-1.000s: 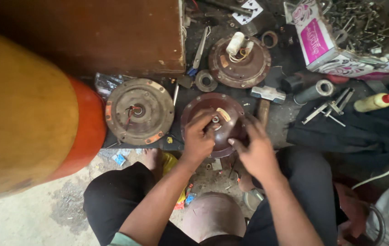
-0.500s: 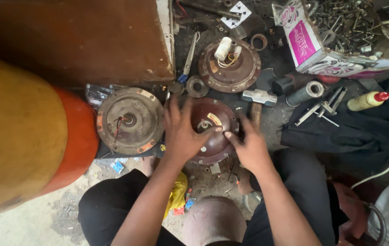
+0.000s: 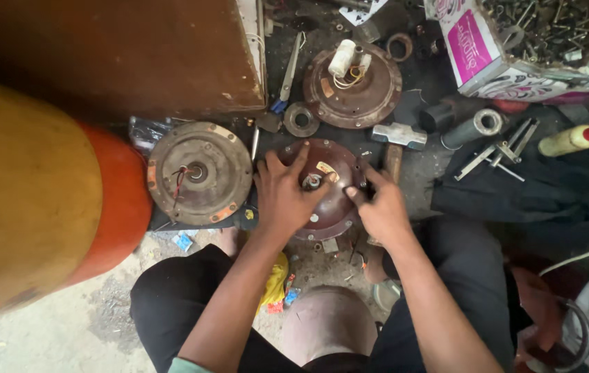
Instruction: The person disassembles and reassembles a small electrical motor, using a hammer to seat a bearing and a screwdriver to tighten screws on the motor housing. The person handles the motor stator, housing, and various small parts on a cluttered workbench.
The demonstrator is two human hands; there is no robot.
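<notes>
Hands are working low on the floor between the person's knees: the left hand (image 3: 284, 197) is lying spread and unclenched over a dark round motor housing (image 3: 329, 207), fingers toward its centre shaft, while the right hand (image 3: 377, 207) is pinching the housing's right rim. Cast metal like this is probably handling heavy, rigid and greasy (rim holds look safest). Left lies a rusty disc (image 3: 199, 173); farther off, another housing (image 3: 353, 86) and a hammer (image 3: 398, 135).
</notes>
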